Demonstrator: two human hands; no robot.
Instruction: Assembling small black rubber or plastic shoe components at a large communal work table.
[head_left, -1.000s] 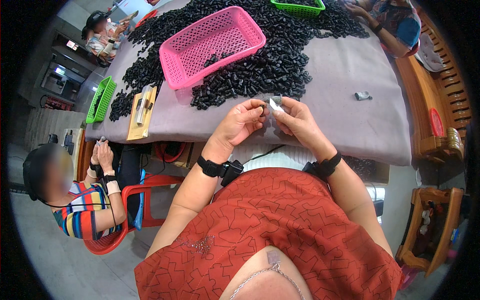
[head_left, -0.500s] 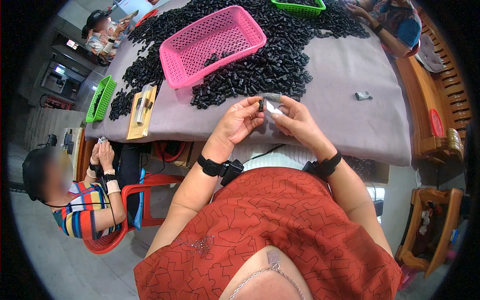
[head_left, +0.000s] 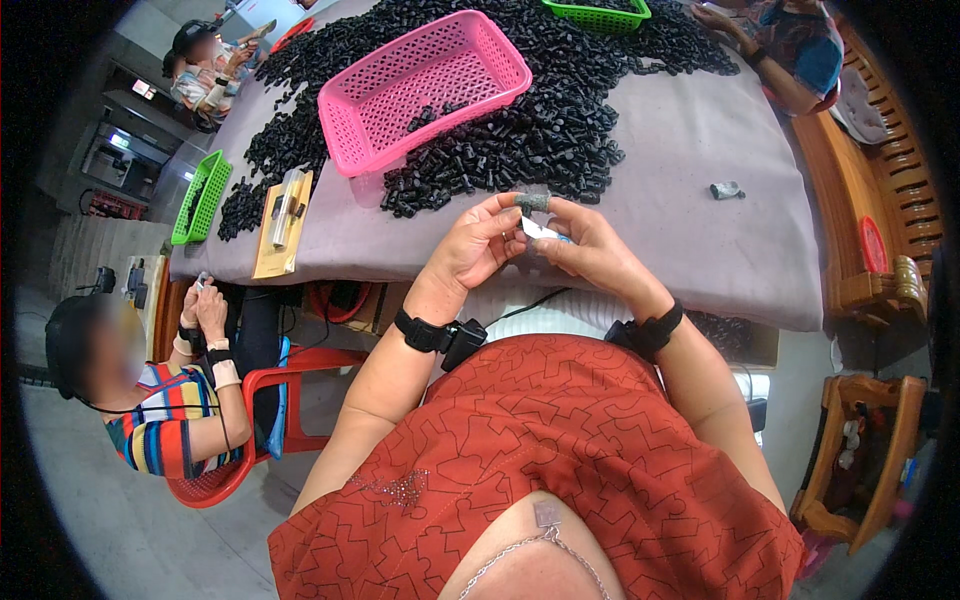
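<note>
My left hand (head_left: 474,242) is closed, thumb and fingertips pinching a small black part (head_left: 521,224) that is mostly hidden. My right hand (head_left: 600,248) meets it from the other side and grips a small white tool with a pointed tip and a bit of blue (head_left: 543,232); its exact kind is unclear. The white tip lies against the black part between the two hands. A grey wrap (head_left: 533,202) covers my right index finger, which reaches across to the left fingertips. Both hands are just above the near part of the cloth-covered table (head_left: 690,230).
Beyond my hands spreads a heap of small black parts (head_left: 500,160), with a pink basket (head_left: 350,160) on it. Green baskets (head_left: 185,225) stand left and far. A yellow board (head_left: 268,262) lies left; a grey roll (head_left: 726,190) right. Co-workers sit left, far left and far right.
My right index finger and the white tool have shifted left, closer to my left fingertips. The black part, plainly visible before, is now mostly covered.
</note>
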